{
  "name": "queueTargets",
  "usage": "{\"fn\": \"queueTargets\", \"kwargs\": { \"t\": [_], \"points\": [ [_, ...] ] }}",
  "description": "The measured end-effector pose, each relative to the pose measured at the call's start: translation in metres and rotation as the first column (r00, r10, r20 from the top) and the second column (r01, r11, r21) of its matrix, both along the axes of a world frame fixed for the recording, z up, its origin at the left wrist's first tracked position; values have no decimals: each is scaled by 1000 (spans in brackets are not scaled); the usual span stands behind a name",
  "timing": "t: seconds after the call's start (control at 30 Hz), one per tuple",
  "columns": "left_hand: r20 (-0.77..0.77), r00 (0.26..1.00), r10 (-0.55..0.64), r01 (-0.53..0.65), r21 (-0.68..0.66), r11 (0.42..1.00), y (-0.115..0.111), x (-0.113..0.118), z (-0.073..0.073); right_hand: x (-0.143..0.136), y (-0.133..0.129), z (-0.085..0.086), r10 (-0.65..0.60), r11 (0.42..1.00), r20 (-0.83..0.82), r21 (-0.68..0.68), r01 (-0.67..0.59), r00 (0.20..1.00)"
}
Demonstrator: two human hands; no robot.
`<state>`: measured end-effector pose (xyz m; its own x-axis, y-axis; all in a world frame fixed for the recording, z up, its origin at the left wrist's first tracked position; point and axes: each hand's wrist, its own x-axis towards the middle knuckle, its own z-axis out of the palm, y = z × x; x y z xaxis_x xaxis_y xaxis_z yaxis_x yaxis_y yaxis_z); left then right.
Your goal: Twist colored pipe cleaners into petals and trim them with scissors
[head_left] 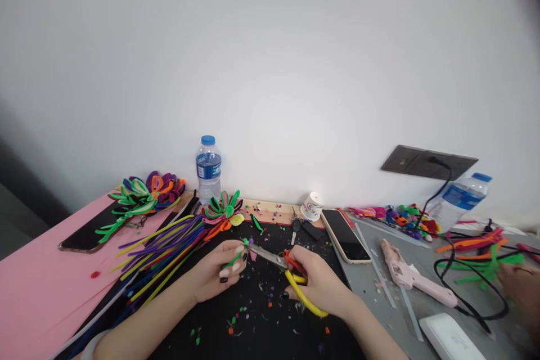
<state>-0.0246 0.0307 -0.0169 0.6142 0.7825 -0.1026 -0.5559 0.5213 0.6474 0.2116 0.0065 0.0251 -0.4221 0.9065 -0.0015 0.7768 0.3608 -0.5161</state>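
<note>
My right hand [316,279] grips a pair of scissors [270,257] with red and yellow handles, its fingers around the loops. The blades point left and reach my left hand [219,270]. Between the fingertips of my left hand is a green pipe cleaner [233,261], with a bit of purple beside the blade tips. Whether the blades touch it I cannot tell. Small coloured snippets [236,320] lie scattered on the black mat [253,343] below. Left of my hand rests a bundle of long pipe cleaners [156,259] in yellow, purple and blue.
Pipe-cleaner flowers [139,194] lie on a phone at left. A water bottle [208,171] and paper cup [313,206] stand by the wall. Toward the right are another phone [346,234], a pink glue gun [411,278] with its cord, and another person's hand [521,287].
</note>
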Motion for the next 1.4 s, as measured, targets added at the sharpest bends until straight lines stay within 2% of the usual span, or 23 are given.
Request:
{"fn": "queueTargets", "kwargs": {
  "t": [0.1, 0.2, 0.33, 0.4, 0.47, 0.6, 0.77, 0.93, 1.1, 1.27, 1.33, 1.4],
  "points": [
    [-159, 961, 226, -209, 113, 971, 4, 6, 2, 1, -1, 1, -57, 998, 15, -6, 57, 998],
    [-360, 833, 420, -278, 383, 881, 4, 9, 5, 2, -1, -1, -81, 996, 36, -31, 82, 996],
    [-513, 565, 646, -153, 704, 694, 0, 10, 9, -1, -1, -3, -120, 992, 68, -29, 122, 990],
    [-504, 457, 733, -64, 803, 592, -1, 9, 9, -3, -2, -4, -138, 990, 91, -22, 141, 986],
    [-460, 380, 802, 12, 870, 493, -1, 8, 7, -5, -3, -5, -152, 988, 112, -19, 155, 982],
    [-385, 290, 876, 139, 923, 359, -1, 5, 0, -7, -4, -10, -163, 986, 108, -2, 164, 981],
    [-337, 261, 905, 222, 933, 283, 0, 4, -3, -8, -5, -17, -172, 985, 66, 24, 171, 983],
    [-318, 260, 912, 211, 940, 268, 2, 4, -1, -9, -5, -23, -175, 984, 13, -23, 175, 985],
    [-369, 267, 890, 184, 926, 329, 1, 5, 4, -8, -3, -27, -146, 988, -26, -44, 145, 989],
    [-466, 358, 809, 76, 878, 472, 0, 5, 9, -9, -2, -21, -127, 991, -25, -54, 126, 992],
    [-502, 441, 744, 7, 831, 557, 2, 5, 10, -9, -1, -18, -113, 992, -25, -51, 111, 993],
    [-526, 559, 641, -51, 749, 660, 4, 5, 11, -8, 0, -17, -103, 994, -23, -48, 102, 994]
  ]
}}
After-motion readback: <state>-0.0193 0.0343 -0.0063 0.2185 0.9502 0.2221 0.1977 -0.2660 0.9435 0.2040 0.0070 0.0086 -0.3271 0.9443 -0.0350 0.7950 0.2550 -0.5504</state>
